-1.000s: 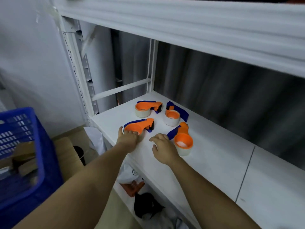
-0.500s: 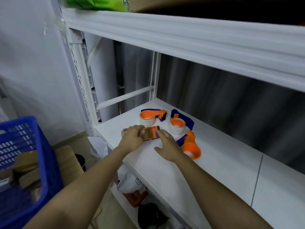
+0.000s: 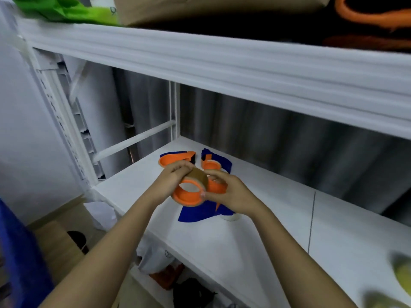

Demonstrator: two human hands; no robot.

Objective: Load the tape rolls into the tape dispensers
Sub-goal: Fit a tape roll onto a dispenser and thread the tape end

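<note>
Both hands hold one orange tape dispenser [image 3: 189, 194] with a brown tape roll [image 3: 199, 174] in it, lifted above the white shelf [image 3: 266, 218]. My left hand [image 3: 170, 182] grips the roll and the dispenser's ring from the left. From the right, my right hand [image 3: 231, 193] grips the dispenser's orange body. Two more orange and blue dispensers lie behind the hands: one at the back left [image 3: 175, 158], one at the back right [image 3: 213, 163]. Under my right hand lies a fourth dispenser [image 3: 200, 213], of which mostly a blue part shows.
An upper shelf beam [image 3: 222, 70] runs close overhead, with a cardboard box [image 3: 200, 7] and a green bag [image 3: 62, 10] above it. A white upright post [image 3: 64, 121] stands at the left. A blue crate [image 3: 20, 258] sits at the lower left. Bags lie under the shelf.
Both hands have lifted the nearest dispenser off the shelf and turned it so its ring faces the camera. The camera has tilted upward.
</note>
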